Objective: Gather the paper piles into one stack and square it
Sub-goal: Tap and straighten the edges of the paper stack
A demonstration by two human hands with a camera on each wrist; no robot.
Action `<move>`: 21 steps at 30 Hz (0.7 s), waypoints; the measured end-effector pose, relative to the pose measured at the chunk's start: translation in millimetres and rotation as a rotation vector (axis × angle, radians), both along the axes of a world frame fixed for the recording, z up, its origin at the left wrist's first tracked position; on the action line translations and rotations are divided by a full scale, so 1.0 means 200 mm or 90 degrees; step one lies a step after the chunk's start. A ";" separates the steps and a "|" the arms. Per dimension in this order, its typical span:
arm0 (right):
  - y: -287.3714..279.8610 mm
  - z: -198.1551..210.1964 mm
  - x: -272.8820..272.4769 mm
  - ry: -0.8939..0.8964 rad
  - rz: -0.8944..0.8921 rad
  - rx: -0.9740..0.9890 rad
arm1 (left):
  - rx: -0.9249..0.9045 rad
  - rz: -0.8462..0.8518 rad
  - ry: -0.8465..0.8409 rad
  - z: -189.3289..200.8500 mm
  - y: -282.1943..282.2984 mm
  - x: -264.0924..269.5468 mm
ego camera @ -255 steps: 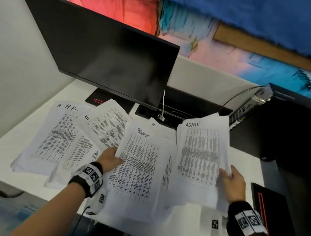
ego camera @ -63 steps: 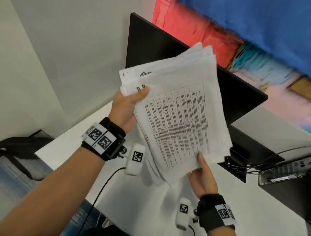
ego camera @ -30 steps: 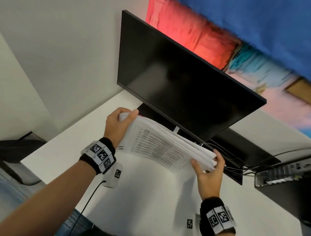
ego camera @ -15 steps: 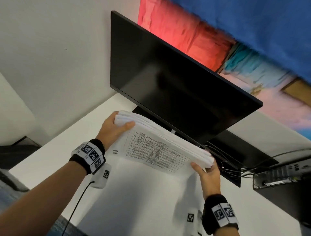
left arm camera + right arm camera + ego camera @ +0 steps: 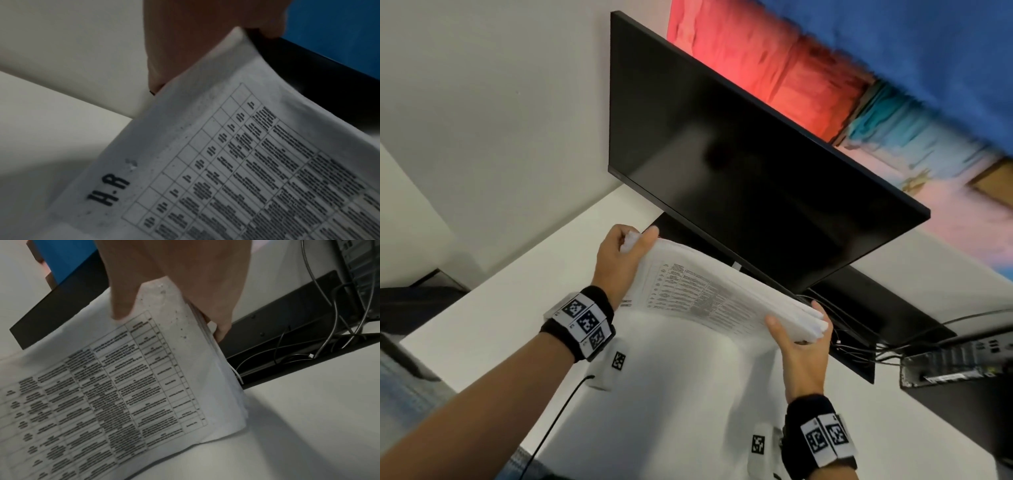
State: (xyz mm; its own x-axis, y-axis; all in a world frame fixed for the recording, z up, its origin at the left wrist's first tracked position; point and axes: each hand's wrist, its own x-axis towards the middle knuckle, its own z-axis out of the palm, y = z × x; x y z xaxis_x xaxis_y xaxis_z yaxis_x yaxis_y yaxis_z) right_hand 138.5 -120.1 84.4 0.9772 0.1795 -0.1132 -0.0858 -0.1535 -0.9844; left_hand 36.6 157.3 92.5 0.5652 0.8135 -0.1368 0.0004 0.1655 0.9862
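One thick stack of printed sheets [image 5: 698,294] stands on its long lower edge on the white desk [image 5: 681,383], leaning toward me, in front of the monitor. My left hand [image 5: 619,257] grips its upper left corner, thumb on the printed face. My right hand [image 5: 801,339] grips the right end, thumb in front and fingers behind. The left wrist view shows the front sheet [image 5: 236,162] marked "H-R" with my thumb [image 5: 195,40] at its top corner. In the right wrist view my thumb [image 5: 123,305] presses the printed face of the stack [image 5: 123,386], whose lower corner touches the desk.
A black monitor [image 5: 739,154] stands close behind the stack, its base and a tangle of cables [image 5: 859,346] to the right. A small computer box [image 5: 955,363] sits at the far right. A white wall [image 5: 482,120] closes the left side.
Since a second ago the stack stays on edge between both hands and has shifted slightly; earlier the sheets lay spread in separate piles, then were lifted together as one bundle.
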 end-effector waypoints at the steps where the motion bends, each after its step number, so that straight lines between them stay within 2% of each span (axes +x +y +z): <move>1: 0.00 0.01 -0.01 -0.010 -0.005 0.002 | -0.003 0.014 0.001 0.01 0.01 0.02; 7: 0.07 0.05 0.03 -0.014 -0.132 0.099 | -0.005 0.036 0.001 0.00 0.04 0.08; 12: 0.07 0.01 0.09 -0.003 -0.157 0.097 | -0.015 0.023 -0.007 -0.02 0.07 0.06; 16: 0.01 0.01 0.09 0.035 -0.036 0.110 | 0.025 -0.070 0.023 -0.07 0.08 0.01; 19: -0.05 0.00 0.05 -0.034 0.133 -0.039 | 0.027 -0.148 0.090 -0.14 0.09 -0.02; 21: -0.07 -0.03 0.06 -0.048 0.214 -0.132 | 0.014 -0.143 0.090 -0.16 0.09 -0.02</move>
